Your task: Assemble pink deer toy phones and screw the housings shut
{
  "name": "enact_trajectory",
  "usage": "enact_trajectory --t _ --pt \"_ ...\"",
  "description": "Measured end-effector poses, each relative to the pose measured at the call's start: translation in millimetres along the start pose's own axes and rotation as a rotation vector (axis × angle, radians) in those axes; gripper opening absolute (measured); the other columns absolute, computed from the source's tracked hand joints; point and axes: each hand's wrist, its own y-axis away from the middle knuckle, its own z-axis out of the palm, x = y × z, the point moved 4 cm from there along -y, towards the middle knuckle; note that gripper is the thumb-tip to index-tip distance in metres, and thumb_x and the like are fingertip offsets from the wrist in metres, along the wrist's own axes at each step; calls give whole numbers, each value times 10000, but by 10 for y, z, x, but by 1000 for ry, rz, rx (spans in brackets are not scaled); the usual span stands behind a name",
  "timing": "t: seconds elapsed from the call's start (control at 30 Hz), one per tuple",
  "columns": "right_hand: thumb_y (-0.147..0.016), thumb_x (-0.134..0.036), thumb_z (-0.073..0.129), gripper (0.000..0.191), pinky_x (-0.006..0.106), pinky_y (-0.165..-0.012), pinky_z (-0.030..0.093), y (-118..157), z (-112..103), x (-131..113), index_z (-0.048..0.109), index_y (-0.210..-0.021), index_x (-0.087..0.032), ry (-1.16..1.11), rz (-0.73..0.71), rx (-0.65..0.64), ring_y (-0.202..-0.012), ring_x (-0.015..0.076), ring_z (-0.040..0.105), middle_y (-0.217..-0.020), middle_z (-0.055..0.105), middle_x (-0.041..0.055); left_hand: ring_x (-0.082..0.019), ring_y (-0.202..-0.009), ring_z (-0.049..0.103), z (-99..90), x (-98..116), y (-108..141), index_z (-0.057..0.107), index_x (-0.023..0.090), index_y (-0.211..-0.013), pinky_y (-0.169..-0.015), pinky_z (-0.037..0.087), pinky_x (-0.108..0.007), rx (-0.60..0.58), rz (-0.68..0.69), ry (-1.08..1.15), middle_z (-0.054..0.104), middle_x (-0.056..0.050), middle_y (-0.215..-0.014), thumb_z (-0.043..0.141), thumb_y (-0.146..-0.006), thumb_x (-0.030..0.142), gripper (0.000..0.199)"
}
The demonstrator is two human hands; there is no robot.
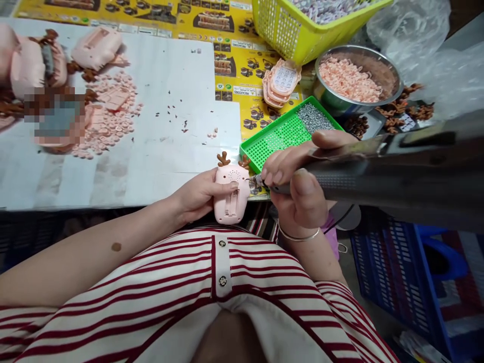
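Observation:
My left hand (202, 195) is closed around a pink plastic toy casing (231, 201) with brown antlers, its thumb lying across the back. An open battery slot, a ring of speaker holes and corner screw holes show on that back. In my right hand (298, 186) is a dark electric screwdriver (351, 176), gripped near its front end. The bit (254, 180) points left at the upper right corner of the casing; whether it touches a screw I cannot tell. Just beyond stands a green perforated tray (272, 138) with small silver screws (313, 117) at its far end.
Several pink casings (96, 48) and a heap of small pink parts (113, 106) lie at the left. Stacked pink covers (282, 80), a metal bowl (395, 93) of pink pieces and a yellow basket (291, 35) stand at the back right. Blue crates (401, 282) are below right.

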Motion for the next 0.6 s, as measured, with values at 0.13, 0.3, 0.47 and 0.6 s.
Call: enact_trajectory --t 0.13,0.3,0.47,0.6 --pt "-863 -567 627 396 337 -466 471 -26 -7 52 602 -1194 -351 57 39 19 -484 152 538 -676 575 -56 -206 -821 686 0 5 -15 727 125 -1063 -811 525 -330 -30 -4 0 759 -72 -902 867 -642 121 444" --pt "-868 -632 574 430 349 -520 543 -12 14 69 570 -1185 -342 143 63 -10 -518 160 581 -703 601 -49 -193 -817 678 -3 4 -23 727 125 -1037 -799 517 -316 -58 -24 21 760 -65 -911 883 -635 127 430" --pt "-919 -483 623 244 327 -518 558 -35 134 160 563 -1128 -375 47 19 -99 -505 142 580 -717 592 -67 -192 -821 668 10 10 -33 730 109 -1006 -817 507 -322 -74 -22 27 750 -70 -906 895 -631 157 413" --pt "-896 -603 608 285 307 -521 576 -58 194 322 554 -1009 -347 59 116 -212 -520 134 607 -611 535 -101 -186 -795 653 18 14 -41 701 121 -981 -835 505 -346 -45 -22 44 727 -51 -870 890 -619 145 409"
